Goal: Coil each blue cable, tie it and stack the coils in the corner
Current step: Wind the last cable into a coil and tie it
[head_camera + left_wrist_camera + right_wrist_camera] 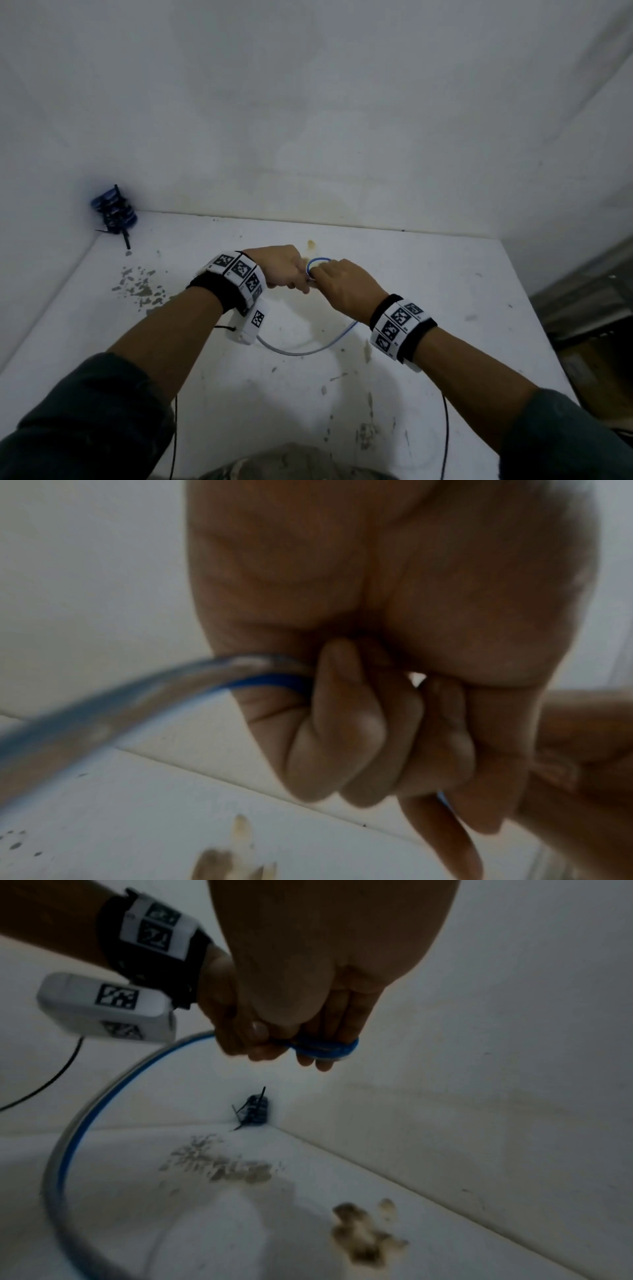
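A thin blue-and-clear plastic cable (306, 350) is gripped by both hands above the middle of the stained white tabletop (428, 342). The fingers of the left hand (282, 266) are curled tightly round the cable, as is shown in the left wrist view, where it leaves the fist (359, 718) to the left. A small loop of the cable (325, 1048) is wrapped round the fingers of the right hand (346, 286), which touches the left. From the hands, the loose length is seen sweeping in a wide arc beneath the forearms. A stack of tied blue coils (114, 210) is set in the far left corner, well apart from the hands.
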A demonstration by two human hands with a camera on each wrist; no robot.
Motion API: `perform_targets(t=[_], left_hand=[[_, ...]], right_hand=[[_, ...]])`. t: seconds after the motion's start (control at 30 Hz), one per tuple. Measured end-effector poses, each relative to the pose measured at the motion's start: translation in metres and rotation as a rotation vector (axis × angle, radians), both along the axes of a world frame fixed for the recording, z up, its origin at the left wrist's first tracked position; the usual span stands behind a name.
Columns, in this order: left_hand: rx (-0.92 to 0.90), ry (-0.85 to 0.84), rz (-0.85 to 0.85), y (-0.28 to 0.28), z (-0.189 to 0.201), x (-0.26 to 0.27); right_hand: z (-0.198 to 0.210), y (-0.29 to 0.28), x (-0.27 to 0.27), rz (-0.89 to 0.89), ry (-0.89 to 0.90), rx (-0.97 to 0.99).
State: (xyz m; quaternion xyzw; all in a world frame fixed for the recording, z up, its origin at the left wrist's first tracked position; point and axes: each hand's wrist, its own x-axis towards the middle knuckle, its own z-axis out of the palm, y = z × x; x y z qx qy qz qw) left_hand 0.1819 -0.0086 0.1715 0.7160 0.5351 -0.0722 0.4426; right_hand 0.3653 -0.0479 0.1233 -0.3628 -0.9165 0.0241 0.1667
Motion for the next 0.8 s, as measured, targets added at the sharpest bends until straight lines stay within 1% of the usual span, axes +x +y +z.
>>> perform_targets(t=[0.07,0.1,0.13,0.2,0.23,0.3,0.33,0.43,0.5,0.6,0.67,0.73,0.8], left_hand=[[0.091,0.015,-0.033,0.003,0.0,-0.006],[0.14,0.007,-0.042,0.005,-0.002,-0.01],[0.196,-0.005,-0.048,0.006,-0.006,-0.015],[0.341,-0.047,-0.07,0.003,-0.016,-0.019],[0.437,-0.083,-0.094,0.001,-0.023,-0.02],[0.625,-0.226,-0.1,-0.004,-0.038,-0.015],[0.645,-0.336,-0.048,-0.009,-0.04,-0.009],[0.474,-0.741,0.253,-0.02,-0.035,0.011],[0.45,-0.911,0.384,-0.026,-0.029,0.023],[0.461,-1.012,0.583,-0.029,-0.021,0.038],[0.425,-1.038,0.698,-0.027,-0.019,0.041],[0.327,-1.099,0.782,-0.025,-0.017,0.041],[0.231,-1.159,0.838,-0.026,-0.015,0.041]], right_hand=[[-0.01,-0.002,0.008,0.011,-0.061,-0.014],[-0.011,-0.005,0.012,-0.007,-0.068,-0.083],[-0.013,-0.007,0.018,-0.032,-0.032,-0.177],[-0.006,-0.008,0.026,-0.102,0.093,-0.454],[0.001,-0.007,0.028,-0.137,0.176,-0.548],[0.018,-0.002,0.029,-0.189,0.349,-0.63],[0.025,0.002,0.03,-0.208,0.443,-0.659],[0.04,0.009,0.027,-0.272,0.669,-0.714],[0.045,0.01,0.023,-0.298,0.845,-0.75],[0.047,0.007,0.012,-0.327,1.148,-0.839],[0.046,0.003,0.003,-0.342,1.254,-0.847],[0.047,-0.001,-0.005,-0.363,1.377,-0.86],[0.05,0.0,-0.009,-0.404,1.578,-0.928]])
